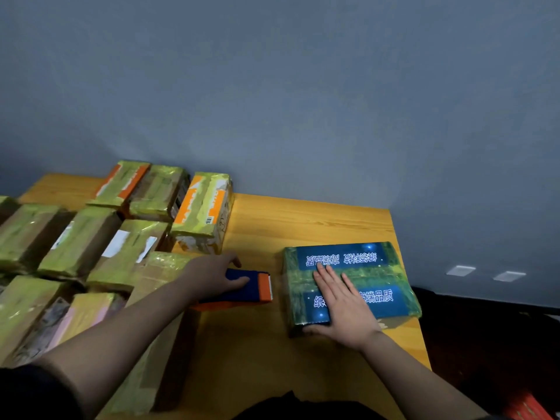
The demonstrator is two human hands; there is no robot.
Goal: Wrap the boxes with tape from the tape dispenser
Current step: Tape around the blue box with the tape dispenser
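Grey wall [303, 101] behind a yellow wooden table [303, 219]. At left I see a cluster of taped cardboard boxes [91, 237]. At right lies the blue printed box [357, 280], glossy with tape; my right hand [342, 307] presses flat on its top, fingers straight. Between them, my left hand [215, 275] curls over the blue-and-orange tape dispenser [251, 287], which rests on the table.
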